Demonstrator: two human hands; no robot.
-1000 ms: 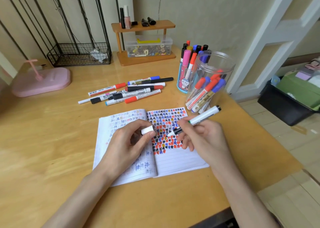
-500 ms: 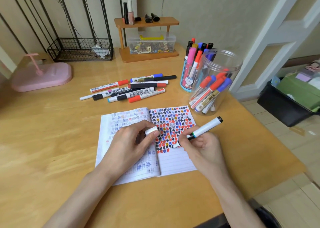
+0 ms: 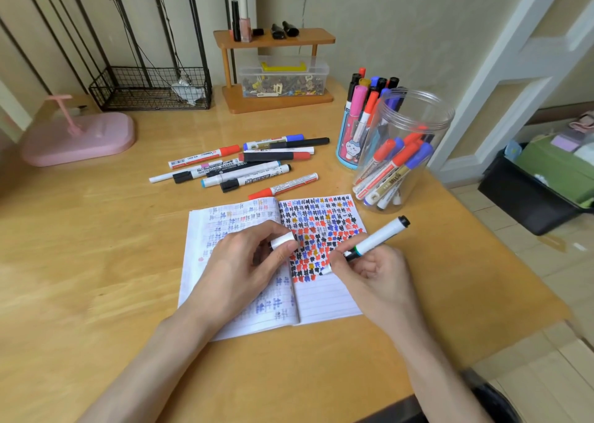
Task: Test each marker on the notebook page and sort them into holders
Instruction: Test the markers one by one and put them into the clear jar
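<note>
Grip on the marker point(image 3: 381, 234) was taken by the right hand point(image 3: 376, 276), fingers and thumb curled round the lower barrel in a writing hold. The nib end was down and to the left, at or just above the right page of the notebook point(image 3: 324, 299), at the lower edge of the block of coloured test marks. Actual contact could not be confirmed. The long axis ran from the nib up and to the right, and the black rear end pointed toward the clear jar point(image 3: 418, 114).

The left hand point(image 3: 244, 268) rested on the notebook across the centre fold and pinched the white cap point(image 3: 283, 240) between thumb and fingers. The cap lay up and to the left of the nib, near it but apart. Which way its open end faced could not be determined.

Assessment: the test stroke appeared to be in hand, so recapping would follow. That move would turn on the nib-to-cap line: a short travel left and upward, with the barrel swung into line with the cap.

The clear jar and the blue holder point(image 3: 348, 152) stood beyond the notebook's upper right corner, and the right hand was the nearer. Loose markers point(image 3: 244, 172) lay on the surface point(image 3: 96, 246) beyond the notebook's top edge, roughly ahead of the left hand.
</note>
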